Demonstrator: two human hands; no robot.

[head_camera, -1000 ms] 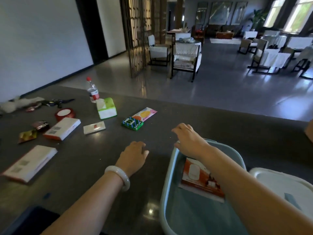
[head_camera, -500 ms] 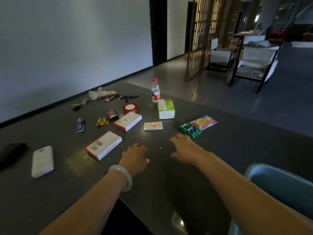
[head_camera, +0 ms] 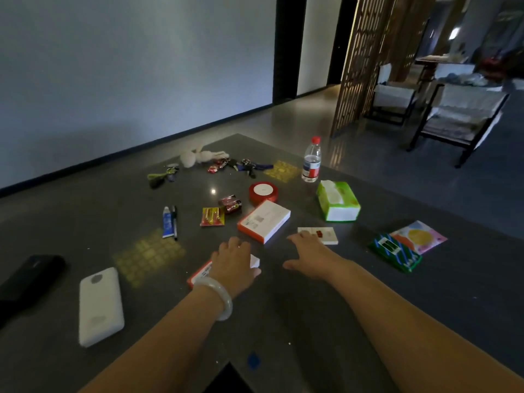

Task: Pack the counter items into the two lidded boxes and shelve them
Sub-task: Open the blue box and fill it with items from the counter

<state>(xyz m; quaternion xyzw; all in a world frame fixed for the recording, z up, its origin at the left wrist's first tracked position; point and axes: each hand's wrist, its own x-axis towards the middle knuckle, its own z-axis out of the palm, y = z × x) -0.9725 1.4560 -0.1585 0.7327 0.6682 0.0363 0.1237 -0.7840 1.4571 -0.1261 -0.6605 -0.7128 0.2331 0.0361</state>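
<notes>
Left hand (head_camera: 232, 265) apparently rests on white-orange box (head_camera: 202, 275) — right hand (head_camera: 310, 258) spread.

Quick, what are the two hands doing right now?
Left hand: fingers curled over the near white-and-orange box.
Right hand: open, holding nothing.

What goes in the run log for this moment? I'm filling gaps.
left hand: on orange-edged box | right hand: open, reaching small white card | lidded boxes: out of view
</notes>
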